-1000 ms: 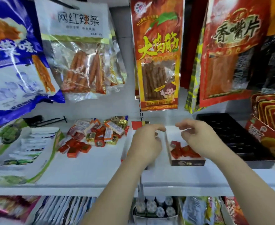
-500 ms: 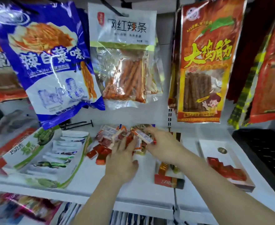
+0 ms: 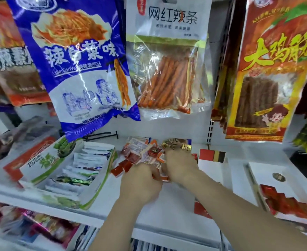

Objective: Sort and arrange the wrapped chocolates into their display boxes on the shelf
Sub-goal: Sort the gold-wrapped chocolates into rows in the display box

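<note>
A loose pile of wrapped chocolates [image 3: 143, 153], red, orange and gold, lies on the white shelf [image 3: 178, 211] at centre back. My left hand [image 3: 141, 182] and my right hand [image 3: 180, 165] rest side by side on the pile's near edge, fingers curled around red pieces [image 3: 162, 177]. A white display box [image 3: 268, 180] at the right holds several red chocolates [image 3: 286, 203] in its near end. A second box [image 3: 209, 166] with a red, gold and black flap sits between, mostly hidden by my right forearm.
A green and white box of sachets [image 3: 72, 171] stands left of the pile. Hanging snack bags, blue [image 3: 80, 66], clear [image 3: 167, 66] and orange [image 3: 268, 73], overhang the shelf's back. A black tray edge [image 3: 306, 160] shows at far right. More goods fill the shelf below.
The view swung left. Both hands left the red-chocolate box on the right, reached the loose pile, and now close together on pieces at its near edge.
</note>
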